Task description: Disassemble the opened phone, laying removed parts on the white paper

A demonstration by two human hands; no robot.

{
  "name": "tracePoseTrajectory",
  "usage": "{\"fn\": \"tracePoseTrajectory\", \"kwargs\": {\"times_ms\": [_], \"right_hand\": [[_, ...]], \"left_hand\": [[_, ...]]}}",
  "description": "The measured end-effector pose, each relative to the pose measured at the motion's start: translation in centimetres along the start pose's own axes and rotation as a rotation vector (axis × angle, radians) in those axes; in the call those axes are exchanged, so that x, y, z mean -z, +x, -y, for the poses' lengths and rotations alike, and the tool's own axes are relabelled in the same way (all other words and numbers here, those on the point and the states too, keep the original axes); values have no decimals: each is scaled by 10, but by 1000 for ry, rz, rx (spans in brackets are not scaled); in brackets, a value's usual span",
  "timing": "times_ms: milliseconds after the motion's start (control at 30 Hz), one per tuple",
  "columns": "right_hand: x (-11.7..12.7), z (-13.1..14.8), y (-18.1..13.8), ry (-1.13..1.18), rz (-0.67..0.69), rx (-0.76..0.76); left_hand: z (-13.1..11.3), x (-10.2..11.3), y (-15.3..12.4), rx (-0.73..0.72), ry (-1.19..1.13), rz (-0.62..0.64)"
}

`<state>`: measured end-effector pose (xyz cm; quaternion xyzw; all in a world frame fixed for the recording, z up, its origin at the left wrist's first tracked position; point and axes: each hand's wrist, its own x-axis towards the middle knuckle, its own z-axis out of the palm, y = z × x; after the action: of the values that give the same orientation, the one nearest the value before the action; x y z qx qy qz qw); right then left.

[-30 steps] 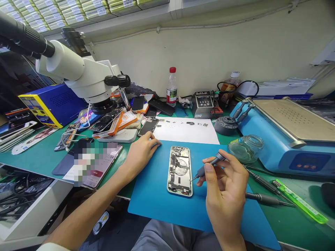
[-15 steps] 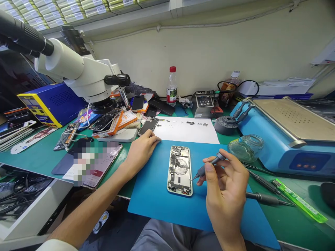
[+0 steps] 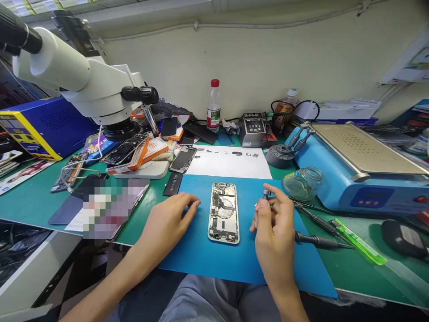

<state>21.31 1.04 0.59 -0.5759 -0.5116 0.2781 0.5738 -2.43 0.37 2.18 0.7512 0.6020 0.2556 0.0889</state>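
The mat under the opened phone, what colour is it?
Bright blue. The mat shows best in the head view, beneath the opened phone, on a green bench.

An opened phone [image 3: 224, 212] (boards and round coil exposed) is lying flat on the blue mat [image 3: 201, 255]. Just right of it, a screwdriver [image 3: 266, 193] is standing nearly upright, gripped in the right hand [image 3: 273, 232].

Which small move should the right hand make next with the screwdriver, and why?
Probably bring the screwdriver tip left onto the opened phone: the right hand holds it nearly upright beside the phone, apart from it, while the left hand rests on the blue mat.
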Motion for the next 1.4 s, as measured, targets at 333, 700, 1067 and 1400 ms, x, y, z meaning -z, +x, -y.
{"fn": "tracePoseTrajectory", "kwargs": {"times_ms": [333,700,1067,1400], "right_hand": [[1,-3,3,-81,130,-109],[0,-6,4,-68,138,-89],[1,-11,2,-66,139,-56],[0,-11,3,-69,147,-57]], "left_hand": [[3,-11,-1,-85,91,4],[-7,-19,48,-166,249,98],[48,21,75,77,167,-65],[47,12,60,64,108,-27]]}}
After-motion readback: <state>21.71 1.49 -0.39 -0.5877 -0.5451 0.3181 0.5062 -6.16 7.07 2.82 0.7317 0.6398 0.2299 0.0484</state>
